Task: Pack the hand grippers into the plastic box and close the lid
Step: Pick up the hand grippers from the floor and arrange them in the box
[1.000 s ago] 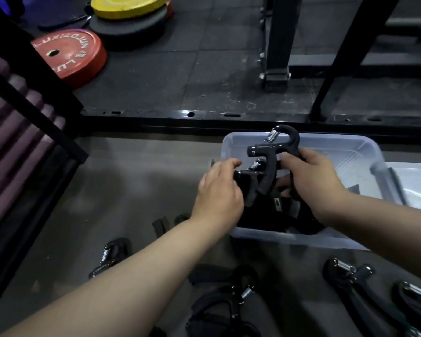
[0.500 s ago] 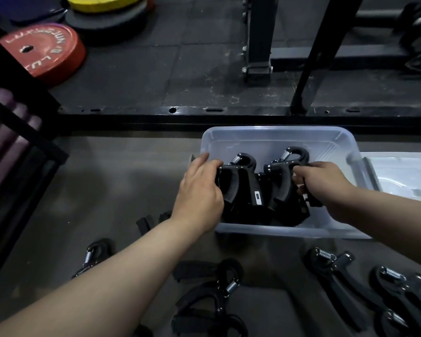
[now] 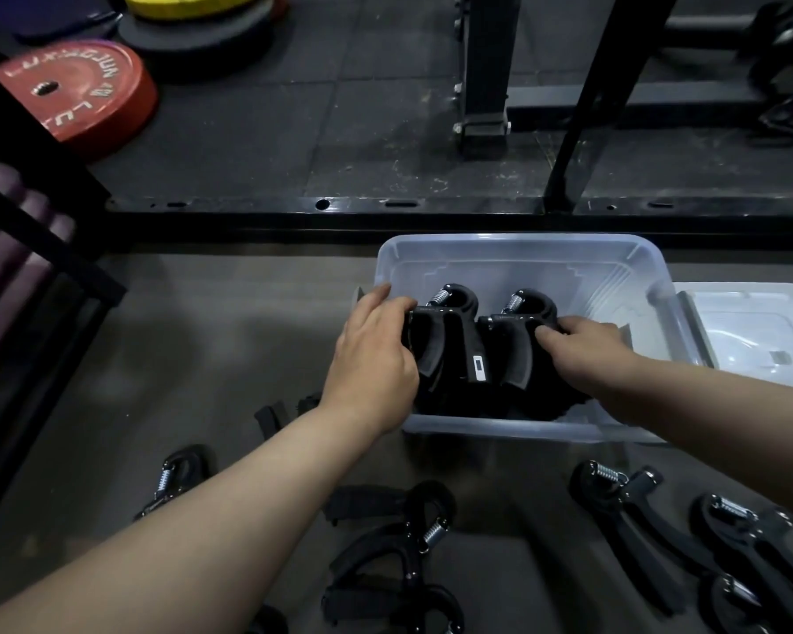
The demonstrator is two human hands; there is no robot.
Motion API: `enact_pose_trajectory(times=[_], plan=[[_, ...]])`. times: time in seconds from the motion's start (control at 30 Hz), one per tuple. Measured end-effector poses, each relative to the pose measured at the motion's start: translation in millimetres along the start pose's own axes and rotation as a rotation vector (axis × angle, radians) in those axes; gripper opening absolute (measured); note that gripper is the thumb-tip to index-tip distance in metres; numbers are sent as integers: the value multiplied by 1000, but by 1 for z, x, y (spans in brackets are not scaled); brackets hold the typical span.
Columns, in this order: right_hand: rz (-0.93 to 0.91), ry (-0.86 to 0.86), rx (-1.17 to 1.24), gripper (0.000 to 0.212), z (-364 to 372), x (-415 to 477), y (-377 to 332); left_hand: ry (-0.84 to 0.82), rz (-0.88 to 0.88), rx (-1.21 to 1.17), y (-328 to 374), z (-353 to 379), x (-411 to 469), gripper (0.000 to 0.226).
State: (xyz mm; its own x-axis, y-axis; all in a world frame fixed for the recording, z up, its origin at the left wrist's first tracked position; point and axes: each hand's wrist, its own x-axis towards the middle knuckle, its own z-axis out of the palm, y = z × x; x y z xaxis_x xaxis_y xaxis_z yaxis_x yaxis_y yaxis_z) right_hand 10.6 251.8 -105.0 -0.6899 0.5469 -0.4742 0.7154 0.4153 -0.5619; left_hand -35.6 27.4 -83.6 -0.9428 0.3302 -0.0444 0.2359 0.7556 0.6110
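Gym flooring lies under the plastic box (image 3: 518, 260). Inside, my left hand (image 3: 374, 359) curls around one hand gripper (image 3: 440, 340); my right hand (image 3: 591, 354) clasps another (image 3: 516, 340). Both springs point toward 12 o'clock, handles toward 6.

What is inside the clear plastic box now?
Two black hand grippers stand in the clear plastic box, steadied by left hand and right hand. Anything beneath them is hidden.
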Motion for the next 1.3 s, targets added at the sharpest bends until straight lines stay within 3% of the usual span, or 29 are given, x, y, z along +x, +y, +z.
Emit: enact_pose_trajectory(times=[0.17, 0.6, 1.17, 1.23, 1.3], plan=[[-39, -93, 124, 28, 1, 0, -3, 8, 8, 4, 0, 0, 1, 53], [-98, -82, -49, 30, 5, 3, -6, 19, 27, 0, -1, 0, 0, 53], [-50, -92, -53, 38, 6, 9, -5, 31, 36, -12, -3, 2, 2, 54], [-124, 28, -171, 45, 7, 6, -7, 31, 42, -6, -4, 3, 2, 53], [-384, 159, -309, 53, 9, -4, -13, 30, 42, -2, -5, 4, 3, 51]])
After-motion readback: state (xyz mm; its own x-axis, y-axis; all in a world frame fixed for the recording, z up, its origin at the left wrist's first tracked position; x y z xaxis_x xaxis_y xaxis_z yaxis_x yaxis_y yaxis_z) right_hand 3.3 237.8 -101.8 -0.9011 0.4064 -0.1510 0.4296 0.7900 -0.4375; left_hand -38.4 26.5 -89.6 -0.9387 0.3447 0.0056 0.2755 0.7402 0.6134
